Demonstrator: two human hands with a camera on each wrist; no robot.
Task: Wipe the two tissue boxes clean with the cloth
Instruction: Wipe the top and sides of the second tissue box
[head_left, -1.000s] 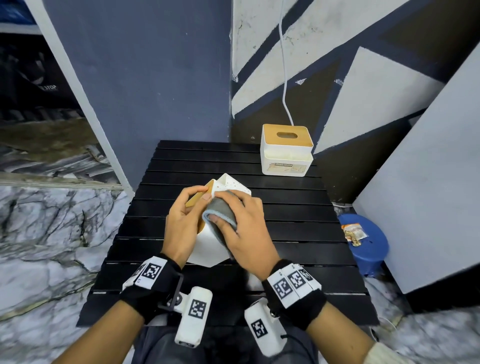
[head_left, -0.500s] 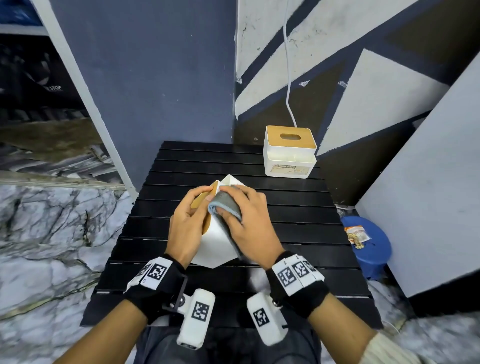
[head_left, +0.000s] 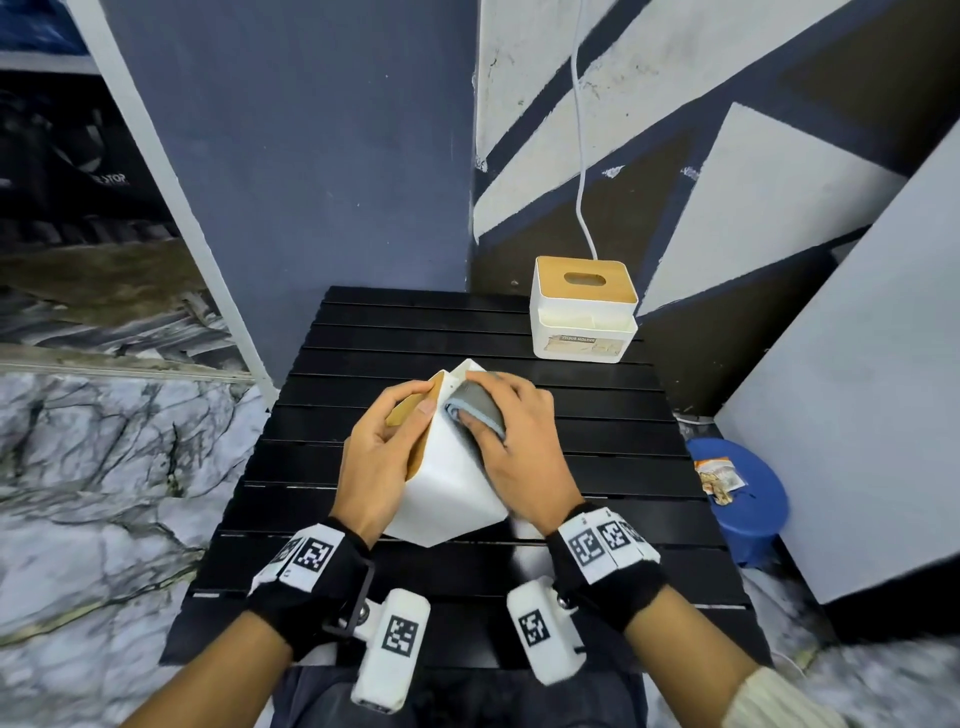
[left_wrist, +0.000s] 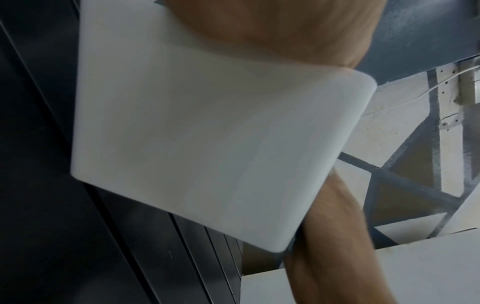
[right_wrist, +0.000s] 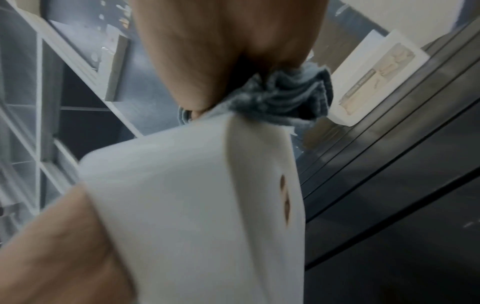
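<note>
Left hand (head_left: 376, 457) grips the tilted tissue box (head_left: 447, 488); right hand (head_left: 519, 447) clutches the cloth (head_left: 475, 410) against it — only the right wrist view shows 2 brown spots (right_wrist: 285, 197).

place: corner of a room, maybe a home | wall (head_left: 649, 104): painted in white, blue and brown shapes | table (head_left: 571, 441): small, black slats | floor (head_left: 93, 467): marble look | stool (head_left: 748, 499): blue plastic
</note>
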